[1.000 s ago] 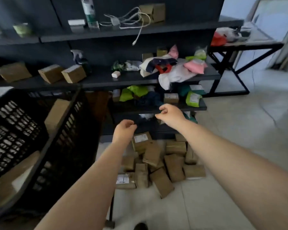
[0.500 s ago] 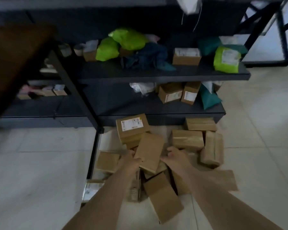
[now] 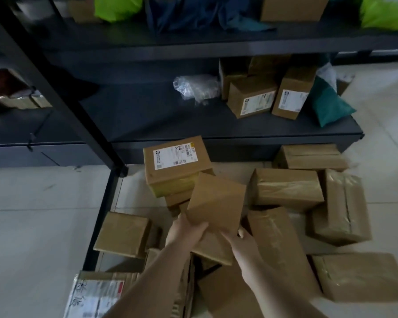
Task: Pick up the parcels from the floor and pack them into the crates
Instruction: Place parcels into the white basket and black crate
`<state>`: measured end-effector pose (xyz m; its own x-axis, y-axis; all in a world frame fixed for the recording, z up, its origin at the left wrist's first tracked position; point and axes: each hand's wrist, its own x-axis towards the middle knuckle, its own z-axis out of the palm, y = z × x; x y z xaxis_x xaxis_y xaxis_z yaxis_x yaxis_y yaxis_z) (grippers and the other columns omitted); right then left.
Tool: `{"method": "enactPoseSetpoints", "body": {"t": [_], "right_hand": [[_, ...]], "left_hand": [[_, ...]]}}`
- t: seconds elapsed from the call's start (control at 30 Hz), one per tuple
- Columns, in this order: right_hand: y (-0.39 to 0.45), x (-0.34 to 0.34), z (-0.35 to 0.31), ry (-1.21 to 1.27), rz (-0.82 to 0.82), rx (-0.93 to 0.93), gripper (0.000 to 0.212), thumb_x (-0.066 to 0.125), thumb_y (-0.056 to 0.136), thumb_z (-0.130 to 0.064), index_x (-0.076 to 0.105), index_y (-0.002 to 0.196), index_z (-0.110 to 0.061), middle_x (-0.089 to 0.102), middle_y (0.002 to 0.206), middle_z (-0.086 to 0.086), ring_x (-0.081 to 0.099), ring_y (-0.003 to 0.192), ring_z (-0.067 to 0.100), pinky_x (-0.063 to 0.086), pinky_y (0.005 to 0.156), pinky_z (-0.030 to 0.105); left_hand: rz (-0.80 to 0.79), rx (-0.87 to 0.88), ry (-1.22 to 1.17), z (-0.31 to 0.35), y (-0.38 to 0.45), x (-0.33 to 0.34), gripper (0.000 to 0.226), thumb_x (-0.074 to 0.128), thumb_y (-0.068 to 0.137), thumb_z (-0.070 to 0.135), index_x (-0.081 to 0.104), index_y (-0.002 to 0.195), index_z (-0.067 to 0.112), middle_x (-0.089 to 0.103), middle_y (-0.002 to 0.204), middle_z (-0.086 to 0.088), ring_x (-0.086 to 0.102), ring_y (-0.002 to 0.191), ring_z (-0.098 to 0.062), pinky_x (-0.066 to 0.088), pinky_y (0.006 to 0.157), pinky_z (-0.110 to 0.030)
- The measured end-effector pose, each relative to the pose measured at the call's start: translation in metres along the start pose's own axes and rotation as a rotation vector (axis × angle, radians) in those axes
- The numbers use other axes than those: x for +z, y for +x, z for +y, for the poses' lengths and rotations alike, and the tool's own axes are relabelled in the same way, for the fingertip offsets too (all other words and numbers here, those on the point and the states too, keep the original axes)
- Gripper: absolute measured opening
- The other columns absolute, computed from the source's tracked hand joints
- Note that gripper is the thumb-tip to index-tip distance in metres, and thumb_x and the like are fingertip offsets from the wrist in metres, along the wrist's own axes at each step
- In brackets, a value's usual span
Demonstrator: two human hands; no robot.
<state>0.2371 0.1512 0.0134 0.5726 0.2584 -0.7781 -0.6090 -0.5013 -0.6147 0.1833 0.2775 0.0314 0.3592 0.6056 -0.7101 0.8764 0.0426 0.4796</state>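
Several brown cardboard parcels lie piled on the tiled floor in front of a dark shelf. A plain brown parcel [image 3: 216, 203] stands tilted in the middle of the pile. My left hand [image 3: 185, 231] grips its lower left corner, thumb across the front face. My right hand [image 3: 241, 243] holds its lower right edge from underneath. Behind it sits a parcel with a white label [image 3: 175, 164]. Taped parcels [image 3: 285, 189] lie to the right. No crate is in view.
The dark shelf unit [image 3: 193, 125] holds labelled boxes [image 3: 250, 99], a teal bag [image 3: 328, 106] and clear plastic wrap [image 3: 195, 87]. A black upright post [image 3: 62, 97] runs down to the floor at left. Bare tiles [image 3: 32, 214] lie to the left.
I have bent down from the crates and the upper shelves to the floor pile. Both hands came down from chest height and took hold of the plain brown parcel.
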Motion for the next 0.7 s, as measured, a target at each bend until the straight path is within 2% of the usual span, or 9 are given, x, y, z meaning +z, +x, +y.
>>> {"method": "enactPoseSetpoints", "body": {"t": [0.1, 0.13, 0.23, 0.27, 0.37, 0.47, 0.57, 0.63, 0.7], "right_hand": [[-0.05, -0.012, -0.028, 0.037, 0.032, 0.027, 0.074, 0.066, 0.08, -0.05, 0.038, 0.143, -0.022, 0.051, 0.134, 0.0, 0.052, 0.112, 0.022, 0.04, 0.079, 0.03], [-0.071, -0.018, -0.041, 0.048, 0.05, 0.017, 0.072, 0.065, 0.081, -0.047, 0.039, 0.143, -0.02, 0.051, 0.134, -0.001, 0.052, 0.116, 0.022, 0.039, 0.079, 0.028], [-0.157, -0.034, -0.102, 0.088, 0.045, -0.126, 0.048, 0.063, 0.085, -0.038, 0.055, 0.13, -0.022, 0.064, 0.098, -0.018, 0.061, 0.089, 0.008, 0.047, 0.067, 0.022], [-0.193, -0.041, -0.128, 0.105, 0.038, -0.184, 0.042, 0.062, 0.086, -0.038, 0.059, 0.126, -0.025, 0.067, 0.094, -0.018, 0.063, 0.089, 0.008, 0.051, 0.073, 0.025], [-0.321, -0.062, -0.223, 0.219, -0.016, -0.31, 0.034, 0.061, 0.088, -0.041, 0.061, 0.12, -0.031, 0.068, 0.104, -0.016, 0.062, 0.1, 0.008, 0.049, 0.091, 0.03], [-0.457, -0.089, -0.326, 0.284, -0.01, -0.591, 0.016, 0.053, 0.094, -0.032, 0.068, 0.1, -0.035, 0.069, 0.098, -0.021, 0.063, 0.092, -0.005, 0.047, 0.074, 0.01], [-0.573, -0.12, -0.41, 0.344, 0.073, -0.876, 0.019, 0.051, 0.095, -0.022, 0.063, 0.107, -0.031, 0.068, 0.101, -0.015, 0.063, 0.094, -0.006, 0.047, 0.072, 0.006], [-0.629, -0.135, -0.45, 0.388, 0.038, -0.999, 0.029, 0.057, 0.092, -0.026, 0.052, 0.119, -0.032, 0.062, 0.111, -0.006, 0.061, 0.099, 0.001, 0.051, 0.078, 0.016], [-0.672, -0.14, -0.465, 0.418, -0.192, -0.951, 0.058, 0.06, 0.085, -0.04, 0.04, 0.138, -0.028, 0.052, 0.131, -0.001, 0.054, 0.116, 0.015, 0.049, 0.093, 0.036]], "left_hand": [[0.003, 0.028, -0.054, 0.017, -0.054, -0.024, 0.062, 0.062, 0.077, 0.043, 0.04, 0.131, 0.024, 0.061, 0.097, 0.007, 0.066, 0.086, -0.019, 0.057, 0.08, -0.038], [0.009, 0.039, -0.084, 0.026, -0.075, -0.037, 0.063, 0.062, 0.076, 0.043, 0.039, 0.132, 0.025, 0.061, 0.105, 0.004, 0.066, 0.09, -0.021, 0.056, 0.082, -0.039], [0.057, 0.095, -0.21, 0.071, -0.154, -0.094, 0.054, 0.061, 0.079, 0.043, 0.046, 0.127, 0.025, 0.064, 0.11, 0.001, 0.064, 0.095, -0.023, 0.053, 0.087, -0.042], [0.088, 0.116, -0.25, 0.092, -0.187, -0.118, 0.049, 0.06, 0.08, 0.042, 0.049, 0.124, 0.024, 0.065, 0.109, -0.001, 0.063, 0.096, -0.024, 0.052, 0.088, -0.042], [0.152, 0.252, -0.358, 0.162, -0.301, -0.203, 0.036, 0.058, 0.083, 0.037, 0.054, 0.114, 0.019, 0.067, 0.1, -0.007, 0.062, 0.09, -0.023, 0.051, 0.077, -0.037], [0.274, 0.464, -0.421, 0.239, -0.428, -0.305, 0.019, 0.056, 0.087, 0.035, 0.059, 0.088, 0.016, 0.066, 0.077, -0.004, 0.059, 0.077, -0.023, 0.041, 0.058, -0.029], [0.349, 0.631, -0.592, 0.299, -0.548, -0.401, 0.026, 0.059, 0.084, 0.045, 0.062, 0.071, 0.023, 0.062, 0.069, 0.002, 0.057, 0.069, -0.017, 0.041, 0.06, -0.03], [0.253, 0.718, -0.72, 0.323, -0.61, -0.443, 0.031, 0.061, 0.078, 0.056, 0.066, 0.083, 0.026, 0.067, 0.087, 0.0, 0.062, 0.081, -0.019, 0.049, 0.072, -0.036], [0.21, 0.756, -0.677, 0.334, -0.654, -0.458, 0.043, 0.063, 0.074, 0.06, 0.063, 0.1, 0.025, 0.066, 0.104, 0.0, 0.062, 0.095, -0.022, 0.051, 0.085, -0.042]]}}
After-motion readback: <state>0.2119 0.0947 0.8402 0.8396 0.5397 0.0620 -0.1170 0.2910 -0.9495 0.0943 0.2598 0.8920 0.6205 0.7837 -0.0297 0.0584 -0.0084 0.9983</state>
